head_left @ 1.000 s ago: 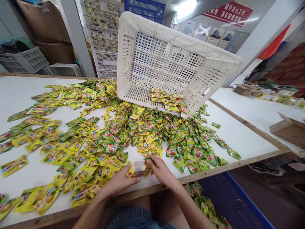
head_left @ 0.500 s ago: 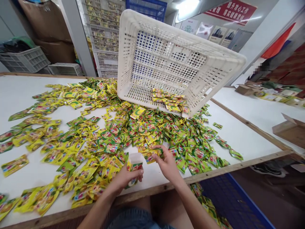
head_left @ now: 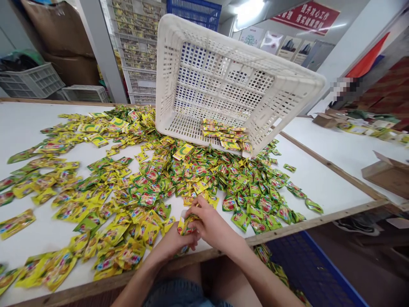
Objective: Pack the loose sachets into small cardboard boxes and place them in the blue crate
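Note:
Near the table's front edge my left hand (head_left: pixel 174 240) is closed around a small box, now mostly hidden by my fingers and the other hand. My right hand (head_left: pixel 211 224) meets it from the right, fingers curled on green and yellow candy packets (head_left: pixel 188 224) at the top of the box. How many packets it holds I cannot tell. Loose yellow packets (head_left: pixel 128 251) lie to the left of my hands, and green packets (head_left: pixel 262 209) spread out to the right. Beyond them is a heap of mixed packets (head_left: pixel 191 170).
A white plastic crate (head_left: pixel 162 76) rests tilted on the heap, with several packed boxes (head_left: pixel 228 134) inside. Wooden strips (head_left: pixel 275 234) edge the white table (head_left: pixel 319 170). Below on the right sits a blue crate (head_left: pixel 326 260) beside packets. Stacked crates (head_left: pixel 137 51) stand behind.
My right hand has moved left and down from the packets on the table to the box in my left hand, bringing packets. The box's open white top is now covered.

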`<action>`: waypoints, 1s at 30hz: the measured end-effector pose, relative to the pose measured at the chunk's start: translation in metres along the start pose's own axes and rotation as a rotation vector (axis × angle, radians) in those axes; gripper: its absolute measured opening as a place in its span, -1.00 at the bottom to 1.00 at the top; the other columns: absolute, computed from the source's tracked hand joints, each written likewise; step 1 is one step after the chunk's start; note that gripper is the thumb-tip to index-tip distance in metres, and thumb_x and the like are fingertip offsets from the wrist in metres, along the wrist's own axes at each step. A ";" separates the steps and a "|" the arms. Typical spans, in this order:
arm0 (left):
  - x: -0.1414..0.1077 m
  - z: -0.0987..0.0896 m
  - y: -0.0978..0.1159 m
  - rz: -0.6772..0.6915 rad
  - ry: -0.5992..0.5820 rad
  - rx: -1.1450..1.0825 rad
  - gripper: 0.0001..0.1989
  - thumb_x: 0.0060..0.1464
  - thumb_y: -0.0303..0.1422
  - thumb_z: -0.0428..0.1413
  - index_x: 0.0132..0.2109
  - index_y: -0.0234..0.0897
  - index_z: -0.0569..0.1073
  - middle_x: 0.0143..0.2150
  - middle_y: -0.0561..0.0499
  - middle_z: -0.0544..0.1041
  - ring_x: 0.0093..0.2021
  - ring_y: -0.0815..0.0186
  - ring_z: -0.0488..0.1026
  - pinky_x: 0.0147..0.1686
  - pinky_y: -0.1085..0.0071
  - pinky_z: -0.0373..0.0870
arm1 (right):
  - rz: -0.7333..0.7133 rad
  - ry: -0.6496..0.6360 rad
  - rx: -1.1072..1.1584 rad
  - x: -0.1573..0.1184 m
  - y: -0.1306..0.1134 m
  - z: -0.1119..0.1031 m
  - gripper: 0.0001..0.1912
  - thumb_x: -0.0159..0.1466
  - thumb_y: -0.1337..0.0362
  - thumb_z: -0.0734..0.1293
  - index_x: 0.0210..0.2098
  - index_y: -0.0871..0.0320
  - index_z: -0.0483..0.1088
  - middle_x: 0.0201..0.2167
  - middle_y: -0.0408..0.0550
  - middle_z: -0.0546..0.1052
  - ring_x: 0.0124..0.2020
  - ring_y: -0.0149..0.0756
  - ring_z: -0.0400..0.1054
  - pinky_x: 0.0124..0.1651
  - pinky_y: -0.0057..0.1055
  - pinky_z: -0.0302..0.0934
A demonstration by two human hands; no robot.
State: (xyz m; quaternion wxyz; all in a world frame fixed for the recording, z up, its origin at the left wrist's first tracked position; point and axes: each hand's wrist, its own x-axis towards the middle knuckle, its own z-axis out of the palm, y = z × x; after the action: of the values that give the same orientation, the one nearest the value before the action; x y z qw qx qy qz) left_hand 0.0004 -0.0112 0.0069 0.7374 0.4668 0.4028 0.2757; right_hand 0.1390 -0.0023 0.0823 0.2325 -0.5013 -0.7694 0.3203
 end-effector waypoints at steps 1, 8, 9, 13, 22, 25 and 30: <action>0.000 0.000 0.001 -0.006 0.006 -0.012 -0.78 -0.21 -0.25 0.19 -0.49 -0.32 0.37 -0.63 0.08 0.41 -0.58 0.34 0.35 -0.47 0.41 0.29 | -0.007 -0.033 0.003 0.000 -0.002 0.000 -0.71 0.08 0.58 0.24 -0.29 0.12 0.41 -0.20 -0.06 0.27 -0.18 -0.32 0.27 -0.12 -0.41 0.18; -0.003 -0.002 0.008 0.045 -0.022 -0.079 -0.75 -0.19 -0.23 0.20 -0.49 -0.34 0.38 -0.60 0.03 0.43 -0.55 0.34 0.35 -0.46 0.41 0.28 | 0.008 0.072 0.026 -0.001 0.002 0.003 -0.76 0.16 0.51 0.24 -0.22 0.12 0.33 -0.29 -0.09 0.37 -0.23 -0.32 0.26 -0.17 -0.38 0.16; -0.003 -0.002 0.007 0.048 -0.030 -0.075 -0.77 -0.19 -0.24 0.19 -0.48 -0.34 0.39 -0.60 0.04 0.43 -0.55 0.34 0.35 -0.45 0.41 0.28 | -0.004 0.075 -0.013 -0.001 0.003 0.004 -0.81 0.15 0.50 0.25 -0.28 0.13 0.36 -0.29 -0.08 0.36 -0.22 -0.30 0.24 -0.16 -0.36 0.15; -0.005 0.002 0.007 0.041 -0.025 -0.038 -0.87 -0.19 -0.35 0.16 -0.48 -0.33 0.42 -0.56 0.04 0.47 -0.46 0.28 0.41 -0.34 0.39 0.32 | -0.047 0.059 -0.147 -0.002 0.005 0.011 -0.84 0.17 0.38 0.29 -0.54 0.14 0.41 -0.09 -0.02 0.33 -0.01 -0.15 0.12 0.01 -0.16 0.04; -0.001 -0.003 -0.004 0.050 0.111 -0.034 -0.58 -0.19 -0.29 0.22 -0.14 -0.32 0.35 -0.20 -0.06 0.53 -0.15 0.14 0.44 -0.13 0.32 0.33 | 0.154 0.218 0.369 -0.026 0.043 0.039 -0.77 0.17 0.30 0.29 -0.16 0.11 0.28 -0.25 -0.09 0.40 -0.21 -0.31 0.26 -0.13 -0.39 0.15; -0.002 -0.002 -0.011 0.128 0.212 -0.022 -0.47 -0.16 -0.27 0.21 -0.06 -0.26 0.16 -0.23 -0.06 0.52 -0.22 0.17 0.47 -0.20 0.31 0.36 | 0.204 0.313 0.456 -0.029 0.052 0.048 -0.83 0.15 0.28 0.30 -0.25 0.13 0.28 -0.35 -0.13 0.39 -0.28 -0.33 0.27 -0.18 -0.42 0.17; -0.013 0.002 -0.012 0.265 0.296 0.006 -0.52 0.02 -0.30 0.09 -0.01 -0.17 0.00 -0.25 0.00 0.47 -0.19 0.24 0.47 -0.13 0.31 0.32 | 0.267 0.416 0.583 -0.030 0.053 0.059 -0.74 0.12 0.24 0.34 -0.24 0.12 0.21 -0.39 -0.14 0.44 -0.32 -0.31 0.34 -0.20 -0.39 0.22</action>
State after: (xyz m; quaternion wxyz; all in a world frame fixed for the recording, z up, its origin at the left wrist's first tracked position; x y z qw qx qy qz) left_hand -0.0047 -0.0274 0.0005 0.6261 0.4725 0.4427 0.4345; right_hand 0.1439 -0.0296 0.0021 0.4728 -0.5645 -0.5102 0.4445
